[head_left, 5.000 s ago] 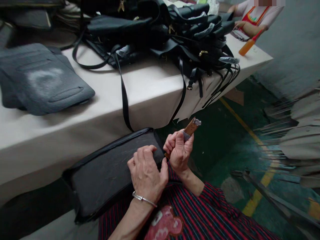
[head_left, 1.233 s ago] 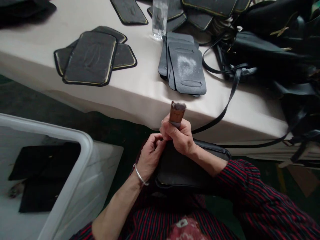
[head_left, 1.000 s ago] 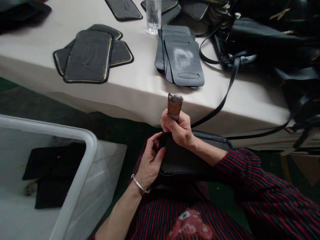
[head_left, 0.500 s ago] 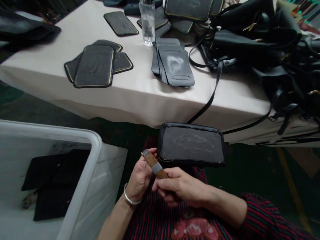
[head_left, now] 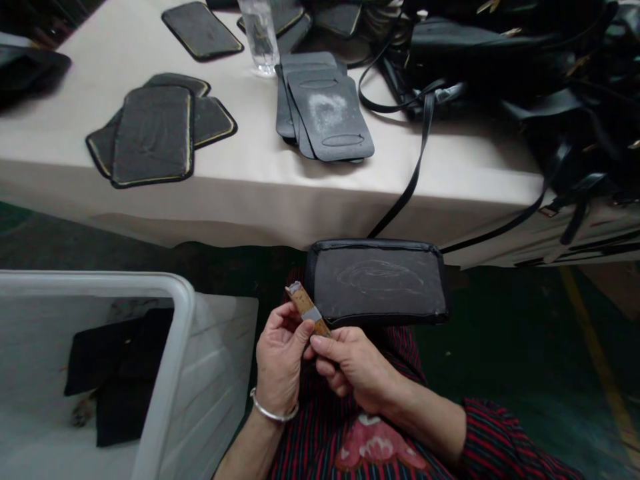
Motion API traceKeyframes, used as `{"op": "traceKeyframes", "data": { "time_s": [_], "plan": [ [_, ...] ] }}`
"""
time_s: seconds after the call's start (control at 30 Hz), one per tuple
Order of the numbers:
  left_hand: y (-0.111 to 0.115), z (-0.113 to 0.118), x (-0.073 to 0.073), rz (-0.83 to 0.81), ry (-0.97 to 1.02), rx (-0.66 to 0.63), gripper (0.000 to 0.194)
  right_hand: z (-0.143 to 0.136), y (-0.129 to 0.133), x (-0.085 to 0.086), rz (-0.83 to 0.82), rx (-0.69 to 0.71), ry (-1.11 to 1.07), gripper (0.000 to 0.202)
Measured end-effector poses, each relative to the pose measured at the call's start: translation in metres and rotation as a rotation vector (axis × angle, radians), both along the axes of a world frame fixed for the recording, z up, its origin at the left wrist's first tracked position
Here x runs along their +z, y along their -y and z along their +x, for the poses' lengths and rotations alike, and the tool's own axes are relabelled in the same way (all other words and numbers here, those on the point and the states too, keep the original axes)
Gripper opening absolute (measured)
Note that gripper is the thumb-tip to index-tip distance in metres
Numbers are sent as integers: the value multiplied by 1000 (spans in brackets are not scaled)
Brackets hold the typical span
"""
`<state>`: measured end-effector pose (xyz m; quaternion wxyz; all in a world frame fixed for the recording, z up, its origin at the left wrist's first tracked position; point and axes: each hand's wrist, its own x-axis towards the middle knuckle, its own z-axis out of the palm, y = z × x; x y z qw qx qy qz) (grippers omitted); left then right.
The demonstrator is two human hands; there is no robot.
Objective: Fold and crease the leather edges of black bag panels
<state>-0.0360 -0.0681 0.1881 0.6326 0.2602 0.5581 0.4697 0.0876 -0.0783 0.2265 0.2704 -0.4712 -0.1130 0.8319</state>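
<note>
A flat brown stick point(head_left: 299, 301) with a grey tape band and a ragged pale tip slants up to the left between my hands. My right hand point(head_left: 357, 365) is closed round its lower end. The thumb of my left hand point(head_left: 281, 353) presses on the stick near the tape, its fingers curled and partly hidden behind. Just beyond, a black bag point(head_left: 380, 283) lies over my lap, with pale swirled marks on its dark grey panel. Its strap point(head_left: 407, 190) runs up onto the table.
A cream-covered table point(head_left: 240, 175) bears dark panels with yellowish edges point(head_left: 153, 137), a stack of grey panels point(head_left: 330, 113), a clear bottle point(head_left: 260, 33) and piled black bags point(head_left: 465, 60). At left stands a white bin point(head_left: 185, 320) with black pieces point(head_left: 125, 373) inside.
My left thumb has come onto the stick near the tape; before, it was farther up, beside the tip. The view has shifted, so the table things sit farther left and higher.
</note>
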Motion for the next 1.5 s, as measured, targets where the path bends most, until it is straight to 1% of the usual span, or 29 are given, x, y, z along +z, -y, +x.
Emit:
{"op": "traceKeyframes", "data": {
  "time_s": [0.07, 0.1, 0.17, 0.2, 0.23, 0.27, 0.33, 0.4, 0.5, 0.67, 0.77, 0.83, 0.9, 1.03, 1.13, 1.2, 1.27, 1.33, 1.37, 1.43, 1.5],
  "plan": [
    [3, 3, -4, 95, -245, 16, 36, 2, -2, -2, -7, -24, -1, 32],
    [4, 3, -6, 186, -411, 8, 33, 3, -2, -3, -7, -43, -1, 35],
    [4, 4, -8, 442, -748, -30, 27, 3, 1, -7, 9, -103, 5, 39],
    [3, 4, -8, 568, -878, -53, 26, 2, 3, -10, 25, -146, 18, 40],
    [2, 3, -8, 664, -963, -72, 26, 0, 6, -13, 41, -196, 42, 41],
    [0, 4, -7, 719, -1004, -81, 26, -2, 9, -16, 49, -252, 80, 42],
    [-4, 4, -4, 732, -1018, -78, 23, -6, 14, -22, 41, -354, 174, 45],
    [-5, 5, -1, 701, -996, -69, 16, -10, 18, -26, 15, -429, 238, 48],
    [-3, 8, 3, 658, -960, -70, 11, -17, 19, -26, -7, -498, 240, 48],
    [0, 11, 8, 473, -813, -64, 5, -33, 12, -20, -63, -604, 266, 45],
    [-1, 8, 8, 358, -658, -87, 12, -41, 8, -19, -88, -651, 303, 43],
    [-2, 6, 7, 311, -592, -125, 18, -43, 9, -19, -93, -636, 310, 44],
    [-3, 6, 6, 310, -591, -144, 19, -42, 11, -21, -75, -625, 318, 47],
    [-6, 12, 5, 328, -597, -124, 15, -39, 13, -26, -8, -637, 388, 50],
    [-8, 13, 5, 259, -564, -102, 19, -41, 10, -27, 31, -630, 380, 53],
    [-9, 9, 4, 184, -453, -121, 29, -42, 8, -26, 24, -615, 357, 54],
    [-11, 2, 3, 131, -238, -142, 36, -42, 9, -23, 8, -586, 333, 55],
    [-12, -6, 2, 106, -29, -157, 36, -41, 12, -21, 5, -564, 315, 55],
    [-14, -9, 1, 101, 34, -166, 33, -40, 13, -20, 6, -558, 308, 55],
    [-17, -14, -1, 102, 71, -187, 30, -39, 15, -21, 8, -552, 305, 54],
    [-21, -17, -4, 115, 58, -205, 32, -39, 16, -23, 20, -543, 320, 53]
  ]
}}
